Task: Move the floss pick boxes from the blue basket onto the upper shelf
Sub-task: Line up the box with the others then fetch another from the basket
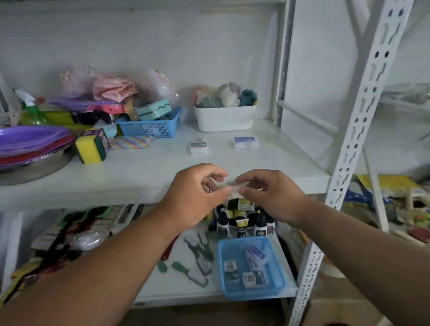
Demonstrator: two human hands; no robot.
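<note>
Both hands meet at the front edge of the upper shelf (pixel 133 178), holding one small white floss pick box (pixel 232 189) between them. My left hand (pixel 198 194) grips its left end and my right hand (pixel 269 192) its right end; fingers hide most of it. Two floss pick boxes lie on the upper shelf, one (pixel 198 146) left and one (pixel 244 142) right. On the lower shelf the blue basket (pixel 224 254) holds three more boxes: one (pixel 255 255) tilted, one (pixel 230 270) at the left, one (pixel 254 279) at the front.
On the upper shelf stand a white tub (pixel 224 117) of cloths, a blue mesh basket (pixel 150 126), a yellow sponge (pixel 90 146) and purple plates (pixel 21 140). Small bottles (pixel 241 224) and green brushes (pixel 200 255) lie on the lower shelf. A white upright post (pixel 358 117) rises at right.
</note>
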